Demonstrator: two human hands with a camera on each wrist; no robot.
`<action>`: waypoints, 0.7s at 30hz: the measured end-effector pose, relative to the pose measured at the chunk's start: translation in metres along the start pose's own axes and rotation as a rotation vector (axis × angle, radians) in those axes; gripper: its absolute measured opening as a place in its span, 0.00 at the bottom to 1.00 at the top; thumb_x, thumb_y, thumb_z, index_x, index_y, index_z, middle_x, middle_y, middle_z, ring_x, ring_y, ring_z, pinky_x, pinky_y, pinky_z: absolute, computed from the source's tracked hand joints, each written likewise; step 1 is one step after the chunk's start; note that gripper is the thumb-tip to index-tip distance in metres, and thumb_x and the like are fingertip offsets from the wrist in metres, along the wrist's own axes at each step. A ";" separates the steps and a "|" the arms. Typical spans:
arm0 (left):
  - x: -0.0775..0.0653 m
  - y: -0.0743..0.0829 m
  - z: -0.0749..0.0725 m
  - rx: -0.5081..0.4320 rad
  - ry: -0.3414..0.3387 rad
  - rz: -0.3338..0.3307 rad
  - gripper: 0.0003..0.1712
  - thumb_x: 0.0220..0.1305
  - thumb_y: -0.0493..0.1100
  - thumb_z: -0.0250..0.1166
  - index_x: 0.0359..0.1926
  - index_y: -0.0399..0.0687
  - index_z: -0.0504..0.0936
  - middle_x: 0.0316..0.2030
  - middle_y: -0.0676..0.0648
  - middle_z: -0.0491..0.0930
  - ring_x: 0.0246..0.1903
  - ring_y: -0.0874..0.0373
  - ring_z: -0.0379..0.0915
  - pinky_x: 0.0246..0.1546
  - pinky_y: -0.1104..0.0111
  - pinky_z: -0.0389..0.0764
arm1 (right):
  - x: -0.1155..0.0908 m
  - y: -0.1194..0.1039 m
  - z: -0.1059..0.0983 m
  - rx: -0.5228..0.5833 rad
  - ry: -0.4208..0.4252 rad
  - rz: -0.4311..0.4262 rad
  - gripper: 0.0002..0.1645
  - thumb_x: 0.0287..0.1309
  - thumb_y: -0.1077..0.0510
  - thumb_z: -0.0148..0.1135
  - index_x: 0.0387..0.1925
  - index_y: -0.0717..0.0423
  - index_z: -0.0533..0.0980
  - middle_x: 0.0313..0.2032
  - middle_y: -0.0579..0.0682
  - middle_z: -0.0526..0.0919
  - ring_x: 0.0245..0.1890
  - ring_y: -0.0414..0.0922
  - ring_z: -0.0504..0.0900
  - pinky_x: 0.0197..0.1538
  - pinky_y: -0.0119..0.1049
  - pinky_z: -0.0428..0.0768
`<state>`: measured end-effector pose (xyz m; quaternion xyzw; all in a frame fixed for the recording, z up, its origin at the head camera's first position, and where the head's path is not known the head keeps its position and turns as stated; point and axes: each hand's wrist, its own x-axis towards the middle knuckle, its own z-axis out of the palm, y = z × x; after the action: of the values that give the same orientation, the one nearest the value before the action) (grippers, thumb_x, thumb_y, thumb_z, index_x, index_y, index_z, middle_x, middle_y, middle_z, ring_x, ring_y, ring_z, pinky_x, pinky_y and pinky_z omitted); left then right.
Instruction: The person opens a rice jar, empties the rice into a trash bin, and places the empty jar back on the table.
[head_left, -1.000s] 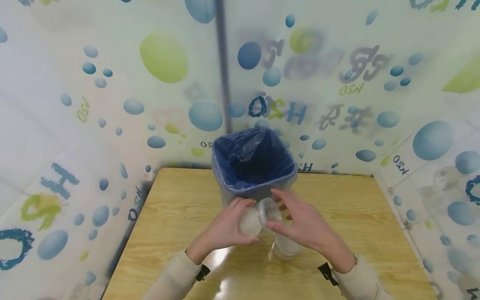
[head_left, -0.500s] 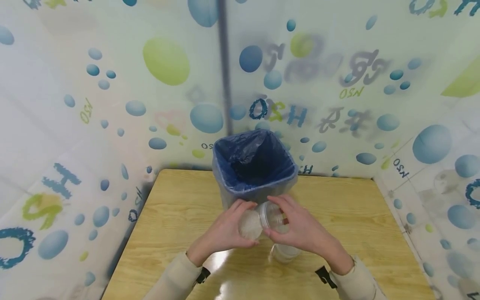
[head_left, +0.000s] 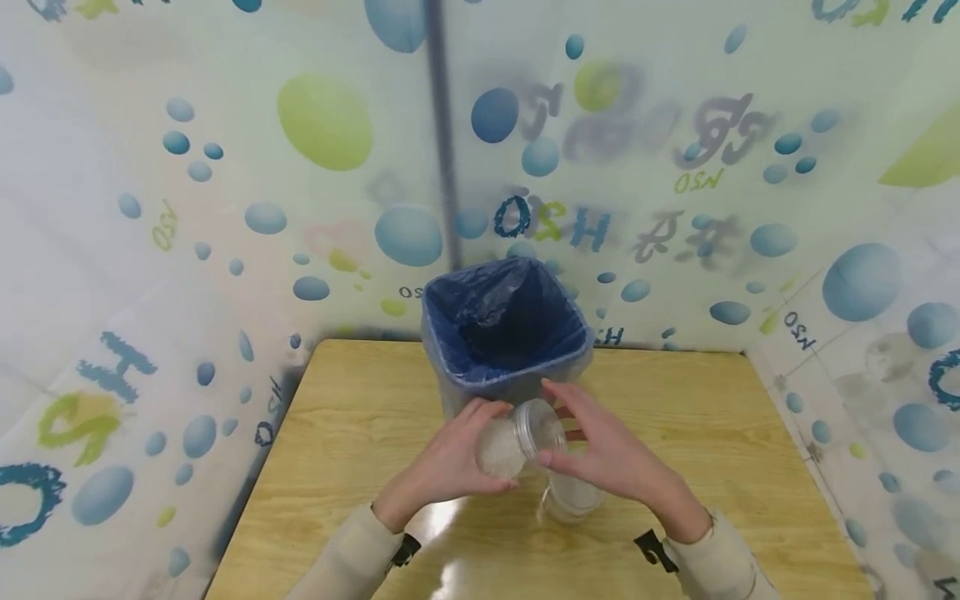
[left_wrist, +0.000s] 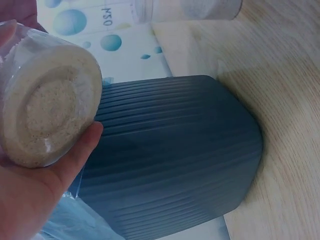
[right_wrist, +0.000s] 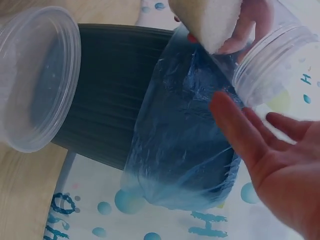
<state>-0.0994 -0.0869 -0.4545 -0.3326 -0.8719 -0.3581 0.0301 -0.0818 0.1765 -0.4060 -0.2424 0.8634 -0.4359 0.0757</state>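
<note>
My left hand (head_left: 453, 462) grips a clear jar (head_left: 501, 450) partly filled with white grains. The jar is tilted on its side, its threaded neck pointing right, and the grains show through its base in the left wrist view. My right hand (right_wrist: 285, 165) is beside the neck, fingers spread and loosely bent, with nothing held between them. In the head view its thumb overlaps the rim. Below the hands a second clear jar (head_left: 573, 500) stands upright on the table, its wide round mouth facing the camera in the right wrist view.
A dark ribbed bin (left_wrist: 175, 150) with a blue plastic liner (head_left: 517, 325) stands just beyond my hands on the wooden table (head_left: 360, 392). Walls printed with bubbles and letters (head_left: 555, 225) enclose the table behind and at both sides.
Half a second ago my right hand's fingers were close round the jar's neck; now they have spread away from it. The left hand and the bin stay about where they were.
</note>
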 end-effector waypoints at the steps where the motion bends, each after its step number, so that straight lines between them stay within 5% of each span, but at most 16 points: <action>1: 0.000 0.000 0.000 -0.001 0.002 -0.002 0.56 0.38 0.58 0.85 0.68 0.49 0.71 0.59 0.49 0.75 0.52 0.56 0.75 0.50 0.58 0.81 | 0.001 0.000 0.000 0.006 0.001 0.028 0.49 0.64 0.44 0.72 0.78 0.55 0.60 0.71 0.57 0.68 0.59 0.54 0.80 0.52 0.43 0.85; 9: 0.003 0.002 0.001 0.021 0.001 0.006 0.55 0.39 0.58 0.85 0.68 0.49 0.71 0.59 0.49 0.74 0.51 0.56 0.75 0.48 0.59 0.81 | 0.006 -0.005 0.000 -0.074 0.012 0.122 0.47 0.62 0.35 0.69 0.72 0.55 0.68 0.60 0.52 0.77 0.49 0.47 0.80 0.41 0.31 0.83; 21: 0.004 0.002 0.003 0.019 -0.037 -0.002 0.55 0.40 0.59 0.84 0.69 0.52 0.71 0.58 0.52 0.74 0.51 0.59 0.74 0.48 0.62 0.81 | 0.003 -0.007 -0.001 -0.154 0.012 0.035 0.41 0.59 0.38 0.71 0.68 0.53 0.72 0.57 0.46 0.76 0.49 0.44 0.79 0.44 0.39 0.86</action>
<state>-0.1003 -0.0817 -0.4542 -0.3381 -0.8759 -0.3438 0.0170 -0.0826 0.1719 -0.3998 -0.2299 0.8989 -0.3682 0.0592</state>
